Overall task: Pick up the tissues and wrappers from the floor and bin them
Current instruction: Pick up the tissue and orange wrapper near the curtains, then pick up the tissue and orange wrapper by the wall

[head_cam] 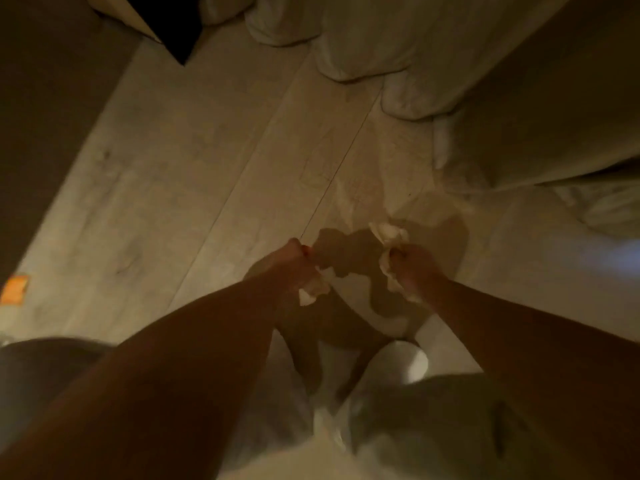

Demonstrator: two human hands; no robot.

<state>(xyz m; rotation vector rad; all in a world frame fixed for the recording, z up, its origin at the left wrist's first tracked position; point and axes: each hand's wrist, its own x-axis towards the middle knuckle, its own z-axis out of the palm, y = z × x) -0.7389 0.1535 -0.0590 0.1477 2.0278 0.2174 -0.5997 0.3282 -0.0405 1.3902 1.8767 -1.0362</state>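
Observation:
Both arms reach down over a pale wooden floor (pixel 194 174) in dim light. My left hand (pixel 289 263) is closed around a crumpled white tissue (pixel 317 287) that sticks out below the fingers. My right hand (pixel 414 268) grips another crumpled white tissue (pixel 388 235), which pokes out above and below the fist. The two hands hang close together, just above the floor. A small orange wrapper (pixel 14 289) lies on the floor at the far left edge. No bin is recognisable in the view.
White bedding (pixel 363 46) hangs down to the floor along the top and right. A dark wall or furniture panel (pixel 52 98) runs along the left. A dark rounded object (pixel 38 368) sits at the lower left. My foot in white (pixel 401 362) shows below the hands.

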